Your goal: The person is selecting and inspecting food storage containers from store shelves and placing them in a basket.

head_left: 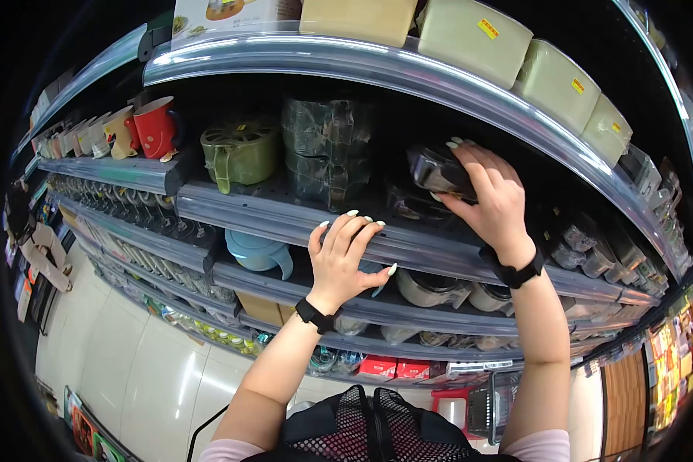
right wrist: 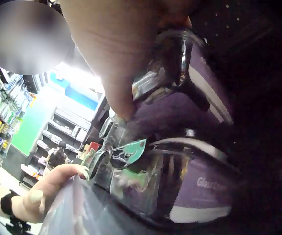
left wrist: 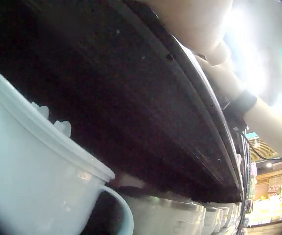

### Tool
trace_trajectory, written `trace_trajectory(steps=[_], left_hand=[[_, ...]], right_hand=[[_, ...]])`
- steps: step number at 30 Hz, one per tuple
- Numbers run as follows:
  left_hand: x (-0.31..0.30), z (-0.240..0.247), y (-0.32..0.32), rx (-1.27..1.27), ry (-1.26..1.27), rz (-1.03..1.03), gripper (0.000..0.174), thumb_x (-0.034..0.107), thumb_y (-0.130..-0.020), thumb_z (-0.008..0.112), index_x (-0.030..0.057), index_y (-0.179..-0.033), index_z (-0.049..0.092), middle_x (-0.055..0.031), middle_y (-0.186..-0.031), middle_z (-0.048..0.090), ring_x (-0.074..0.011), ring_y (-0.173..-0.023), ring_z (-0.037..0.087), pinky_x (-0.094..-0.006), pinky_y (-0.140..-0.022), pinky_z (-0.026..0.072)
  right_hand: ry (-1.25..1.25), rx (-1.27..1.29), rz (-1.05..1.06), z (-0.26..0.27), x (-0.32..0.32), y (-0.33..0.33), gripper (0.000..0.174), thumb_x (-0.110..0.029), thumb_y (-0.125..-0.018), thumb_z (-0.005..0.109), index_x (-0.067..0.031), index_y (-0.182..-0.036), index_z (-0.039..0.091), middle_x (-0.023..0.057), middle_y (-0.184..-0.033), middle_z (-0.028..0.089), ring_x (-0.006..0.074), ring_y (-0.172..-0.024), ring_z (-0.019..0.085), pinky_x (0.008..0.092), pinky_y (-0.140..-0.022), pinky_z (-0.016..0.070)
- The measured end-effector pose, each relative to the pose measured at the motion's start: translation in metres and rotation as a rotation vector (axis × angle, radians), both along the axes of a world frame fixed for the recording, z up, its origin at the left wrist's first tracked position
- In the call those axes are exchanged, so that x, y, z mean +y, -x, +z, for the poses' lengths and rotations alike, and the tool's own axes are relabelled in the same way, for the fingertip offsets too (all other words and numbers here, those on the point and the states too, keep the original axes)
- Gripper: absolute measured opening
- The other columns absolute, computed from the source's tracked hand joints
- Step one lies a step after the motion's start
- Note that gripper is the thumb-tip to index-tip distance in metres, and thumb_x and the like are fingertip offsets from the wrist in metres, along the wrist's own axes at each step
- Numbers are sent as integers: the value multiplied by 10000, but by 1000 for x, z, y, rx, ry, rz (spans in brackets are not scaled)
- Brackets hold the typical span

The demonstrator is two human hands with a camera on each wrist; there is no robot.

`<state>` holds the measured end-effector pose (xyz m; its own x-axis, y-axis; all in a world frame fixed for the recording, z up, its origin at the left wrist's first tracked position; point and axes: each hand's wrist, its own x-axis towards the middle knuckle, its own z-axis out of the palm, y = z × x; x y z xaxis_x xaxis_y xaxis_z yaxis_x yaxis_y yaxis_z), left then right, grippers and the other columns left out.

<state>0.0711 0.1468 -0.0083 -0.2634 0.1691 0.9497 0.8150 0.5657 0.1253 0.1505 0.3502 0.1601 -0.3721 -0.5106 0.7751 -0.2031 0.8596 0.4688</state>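
My right hand (head_left: 493,196) grips a dark glass container in a purple label sleeve (head_left: 437,169), fingers over its top and thumb low at its front. Beneath it on the shelf sits a similar glass container (right wrist: 199,196), its purple label partly readable as "Glass". In the right wrist view the held container (right wrist: 165,115) tilts close over the lower one. My left hand (head_left: 343,258) rests at the front edge of the same shelf, fingertips on the lip, thumb spread aside and nothing in its grasp.
Left of the containers stand wrapped dark stacked pots (head_left: 327,150) and a green pot (head_left: 240,154). Mugs (head_left: 155,127) line the shelf further left. A light blue pot (head_left: 258,252) sits below. Cream bins (head_left: 473,38) stand overhead. A shopping basket (head_left: 504,404) is near the floor.
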Motion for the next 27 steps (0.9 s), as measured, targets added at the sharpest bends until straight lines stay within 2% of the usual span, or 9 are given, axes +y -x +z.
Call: trace_trajectory(steps=[2,7,10,13,15,18,22,23,27], left_hand=[[0,0,1,9,-20,-26,595,554,-692,689,181,-1151,625,-2,-1146,579,-198,-1188,523,-406,-1092,187],[-2,0,1,-9,-7,-50,509,404,-705,695,179,-1156,624,-3,-1157,576,-195,-1205,513,-404,-1085,194],[-3,1,0,-20,-18,-79,502,356,-696,705,176,-1158,624,-3,-1166,572,-195,-1215,504,-401,-1080,197],[-5,3,-2,-57,2,-88,493,326,-702,702,171,-1163,624,-3,-1176,569,-194,-1223,496,-399,-1077,199],[-5,3,-5,-73,-5,-103,489,317,-707,700,168,-1166,623,-5,-1177,569,-195,-1226,494,-399,-1074,202],[-10,8,-6,-72,-8,-118,484,299,-716,697,158,-1173,620,-13,-1182,570,-202,-1229,490,-399,-1066,211],[-8,7,-7,-93,9,-148,482,301,-720,697,153,-1173,621,-17,-1181,570,-209,-1230,490,-399,-1070,207],[-8,6,-7,-96,8,-137,479,303,-723,695,152,-1172,622,-17,-1179,570,-209,-1227,492,-399,-1076,200],[-8,10,-7,-91,11,-149,467,305,-732,681,148,-1167,624,-18,-1167,570,-212,-1215,498,-396,-1090,176]], right_hand=[[11,-4,51,4,-6,12,655,-214,-595,839,-48,-1180,597,121,-1142,645,312,-1017,625,383,-879,506],[53,-82,12,2,-11,17,659,-197,-594,836,-57,-1191,595,115,-1157,641,301,-1037,619,390,-895,494],[61,-171,-37,2,-12,16,663,-219,-646,808,-102,-1254,569,79,-1193,628,264,-1104,592,373,-935,462],[78,-219,-44,6,-17,14,677,-192,-624,814,-50,-1236,560,122,-1203,616,315,-1103,582,408,-936,459],[109,-331,-67,10,-21,13,684,-262,-677,795,-84,-1287,541,114,-1256,586,299,-1171,539,398,-984,424],[114,-327,-78,2,-25,12,754,-480,-759,720,-80,-1355,487,169,-1313,539,355,-1229,488,451,-1055,352],[75,-331,-153,4,-29,6,768,-477,-794,687,-84,-1403,435,159,-1382,484,345,-1318,399,501,-1120,259],[56,-323,-207,3,-30,1,812,-467,-800,684,-65,-1437,379,152,-1426,439,340,-1371,334,536,-1145,192],[260,-262,-244,-19,-27,-33,846,-407,-807,699,-27,-1460,318,154,-1456,397,331,-1400,303,552,-1149,155]])
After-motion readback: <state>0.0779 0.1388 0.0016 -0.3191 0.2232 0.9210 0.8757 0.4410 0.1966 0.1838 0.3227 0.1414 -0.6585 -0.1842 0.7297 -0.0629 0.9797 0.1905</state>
